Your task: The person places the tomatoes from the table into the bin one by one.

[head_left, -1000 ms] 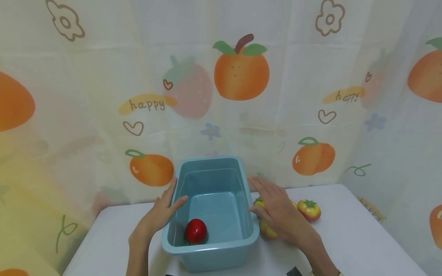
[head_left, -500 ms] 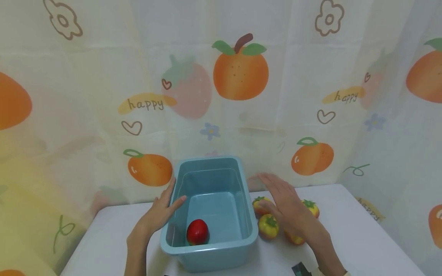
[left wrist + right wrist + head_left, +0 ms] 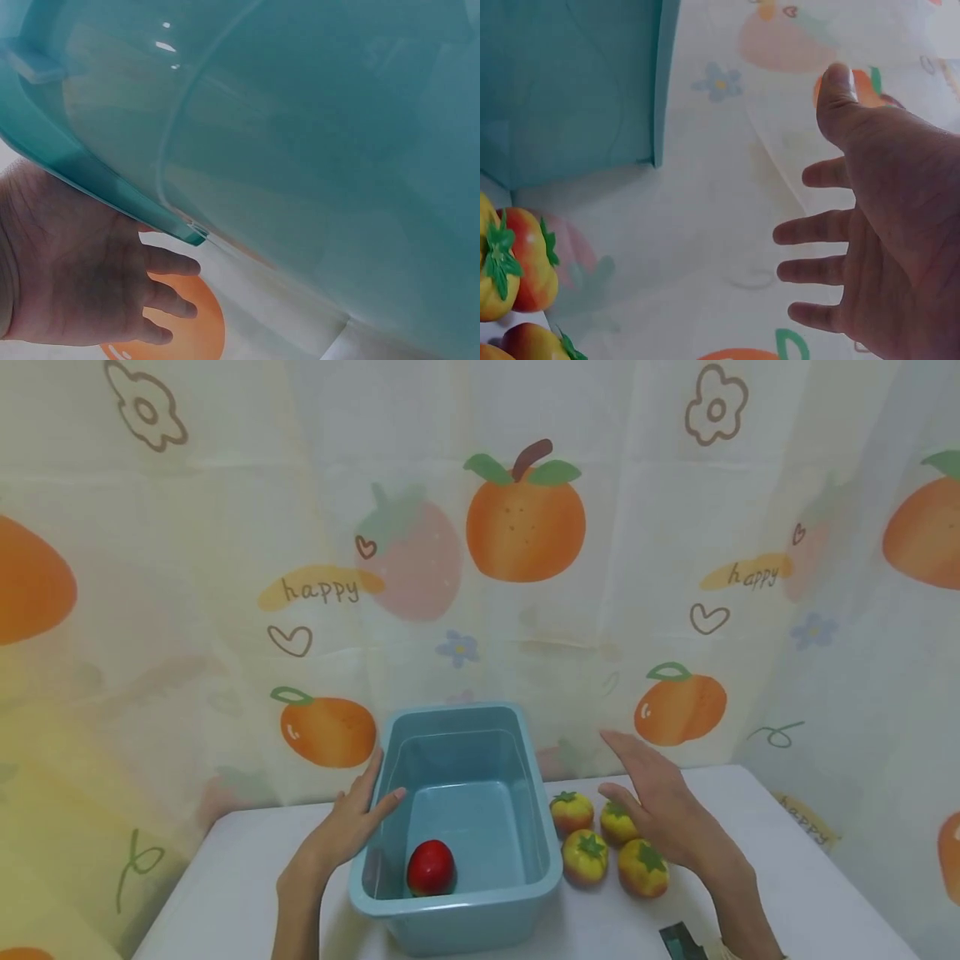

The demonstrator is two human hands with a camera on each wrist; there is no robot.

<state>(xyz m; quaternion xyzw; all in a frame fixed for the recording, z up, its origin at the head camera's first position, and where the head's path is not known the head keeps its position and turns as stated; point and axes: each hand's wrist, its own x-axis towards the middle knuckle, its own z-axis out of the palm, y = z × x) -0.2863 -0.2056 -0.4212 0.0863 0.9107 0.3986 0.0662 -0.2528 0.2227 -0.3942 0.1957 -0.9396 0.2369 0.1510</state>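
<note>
A light blue plastic bin [image 3: 468, 902] stands on the white table, with a shiny red round fruit [image 3: 431, 868] lying in its near left part. My left hand [image 3: 341, 827] rests at the bin's left rim, its fingers straight along the outside and its thumb over the edge. In the left wrist view the thumb is hidden behind the rim. Right of the bin, several yellow-and-red fruits with green leafy tops [image 3: 585, 857] sit close together. My right hand [image 3: 667, 802] is raised above and right of them, fingers extended and palm facing the bin, holding nothing.
Behind the white table [image 3: 780, 877] hangs a pale curtain [image 3: 525, 652] printed with oranges, hearts and flowers. A small dark device [image 3: 681, 941] shows at the right wrist, by the lower edge of the head view.
My right hand has moved rightward away from the bin, uncovering the yellow-and-red fruits beneath it. The left hand stays at the bin's rim, and the red fruit remains inside.
</note>
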